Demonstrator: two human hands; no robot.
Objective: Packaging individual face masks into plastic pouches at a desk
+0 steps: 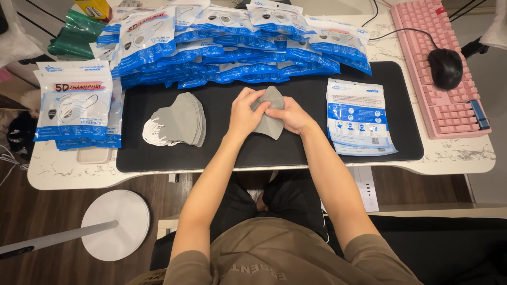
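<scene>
While both hands, the left hand [244,112] and the right hand [291,115], clamp together on a small stack of grey masks [269,113] above the black desk mat [264,150], the step looks like squaring the stack. A pouch [360,117] from the right pile seems needed next. How many masks they hold is hidden by the fingers.

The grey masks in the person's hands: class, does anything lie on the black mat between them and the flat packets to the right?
Nothing visible does. Both hands, left hand and right hand, hold the grey masks; bare black mat separates them from the flat packets.
</scene>
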